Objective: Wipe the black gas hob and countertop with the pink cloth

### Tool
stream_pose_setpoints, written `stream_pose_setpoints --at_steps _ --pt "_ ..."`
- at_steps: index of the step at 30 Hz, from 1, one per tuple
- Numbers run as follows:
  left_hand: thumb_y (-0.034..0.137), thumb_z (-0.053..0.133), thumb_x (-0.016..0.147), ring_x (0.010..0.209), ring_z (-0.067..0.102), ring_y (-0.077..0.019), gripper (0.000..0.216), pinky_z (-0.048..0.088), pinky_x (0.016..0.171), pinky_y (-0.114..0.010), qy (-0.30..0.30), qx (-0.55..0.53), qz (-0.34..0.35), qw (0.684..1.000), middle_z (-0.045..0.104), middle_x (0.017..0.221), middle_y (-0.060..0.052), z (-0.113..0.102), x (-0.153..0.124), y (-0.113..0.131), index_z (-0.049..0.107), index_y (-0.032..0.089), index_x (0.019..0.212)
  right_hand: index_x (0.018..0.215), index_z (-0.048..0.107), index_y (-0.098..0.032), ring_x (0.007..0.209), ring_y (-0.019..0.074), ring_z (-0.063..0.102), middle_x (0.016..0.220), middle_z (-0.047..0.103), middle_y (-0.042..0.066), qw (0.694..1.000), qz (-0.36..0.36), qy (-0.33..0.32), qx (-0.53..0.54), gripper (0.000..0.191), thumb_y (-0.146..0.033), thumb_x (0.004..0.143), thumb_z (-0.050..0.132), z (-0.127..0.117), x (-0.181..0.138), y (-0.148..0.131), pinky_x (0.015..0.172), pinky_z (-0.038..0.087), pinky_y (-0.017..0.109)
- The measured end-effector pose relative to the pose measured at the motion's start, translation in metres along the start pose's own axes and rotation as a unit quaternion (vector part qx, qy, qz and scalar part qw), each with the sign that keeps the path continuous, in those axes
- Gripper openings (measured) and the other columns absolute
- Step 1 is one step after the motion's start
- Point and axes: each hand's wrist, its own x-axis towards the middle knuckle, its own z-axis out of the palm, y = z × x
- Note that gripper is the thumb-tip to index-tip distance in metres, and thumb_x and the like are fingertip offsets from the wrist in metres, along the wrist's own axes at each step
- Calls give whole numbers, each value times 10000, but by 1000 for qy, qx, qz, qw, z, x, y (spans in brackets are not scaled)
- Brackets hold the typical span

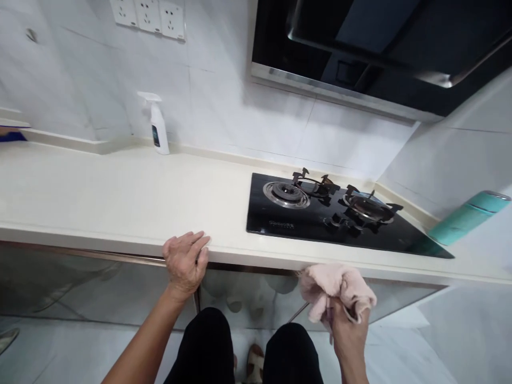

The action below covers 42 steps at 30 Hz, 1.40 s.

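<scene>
In the head view, the pink cloth (334, 280) is at the lower right of the frame, by the front edge of the surface (120, 186) and below the cooktop (304, 229); whether it touches that edge is hard to tell. The right hand (352, 328) is closed around its gathered lower part, with loose folds spilling above. It looks light, soft and limp, unlikely to break or slip; a bunched grip at the middle should suit it better than a corner, which would leave the rest drooping. The left hand (186, 264), lower centre-left, rests on the edge, fingers loosely extended, gripping no loose thing.
</scene>
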Motion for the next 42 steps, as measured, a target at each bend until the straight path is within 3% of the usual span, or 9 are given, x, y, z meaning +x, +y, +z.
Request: stream_pose_setpoints --at_steps 5,12,15,20,23,26,31,37,42 --pt "251 565 959 1079 695 -301 219 350 1075 -501 4 10 7 1000 787 1114 -92 1 0 -2 736 232 1094 922 719 -134 909 301 666 843 730 82 991 130 33 -15 499 -548 645 750 -26 16 -24 722 534 364" --pt "254 562 964 1086 692 -291 222 350 1089 -493 3 23 10 1000 787 1119 -80 0 -1 -4 726 249 1113 1086 733 -128 997 301 662 963 740 99 999 -6 -24 27 580 -598 757 646 -21 92 -60 838 529 380" --pt "241 579 952 1090 691 -293 224 349 1092 -496 10 14 9 1000 787 1121 -80 2 -1 -5 727 256 1118 1193 694 -149 1029 310 639 1141 689 144 993 -54 -52 -88 647 -609 740 663 -22 124 -55 898 517 438" --pt "245 579 947 1083 692 -290 236 343 1101 -497 13 -1 9 1000 786 1117 -71 3 -2 -6 735 274 1122 1318 609 -140 1127 340 583 1306 577 214 948 -225 25 -225 733 -644 786 625 -42 145 -49 988 473 536" --pt "243 576 948 1076 692 -299 223 345 1093 -509 19 3 5 1000 786 1106 -82 4 -2 -4 729 259 1109 1246 645 -205 1237 315 553 1298 628 159 906 -335 -30 -256 547 -614 912 506 -40 141 -53 1070 425 522" --pt "246 573 950 1076 689 -306 220 348 1086 -518 16 6 0 1000 784 1110 -89 4 -1 -3 725 250 1109 1266 647 -231 1320 314 521 1388 608 153 865 -335 -128 -352 544 -619 952 429 -21 136 -49 1119 368 570" --pt "248 566 951 1065 690 -296 219 346 1088 -513 13 5 5 1000 785 1103 -76 4 -1 0 724 258 1104 1339 613 -122 1430 382 391 1474 525 228 793 -396 -103 -452 593 -541 989 379 13 128 -36 1146 283 662" --pt "241 560 943 1022 691 -300 192 344 1082 -536 44 18 -14 999 786 1046 -79 8 -3 3 717 252 1053 1194 670 -127 1092 351 521 1207 628 196 806 -468 -96 -350 360 -324 947 497 68 64 -73 937 461 548" --pt "236 547 945 1024 682 -295 209 340 1084 -529 44 24 6 999 781 1042 -90 8 -2 -3 724 251 1056 1213 624 -144 1131 344 486 1244 596 159 802 -496 -209 -258 357 -298 892 600 131 -26 -125 961 466 537"
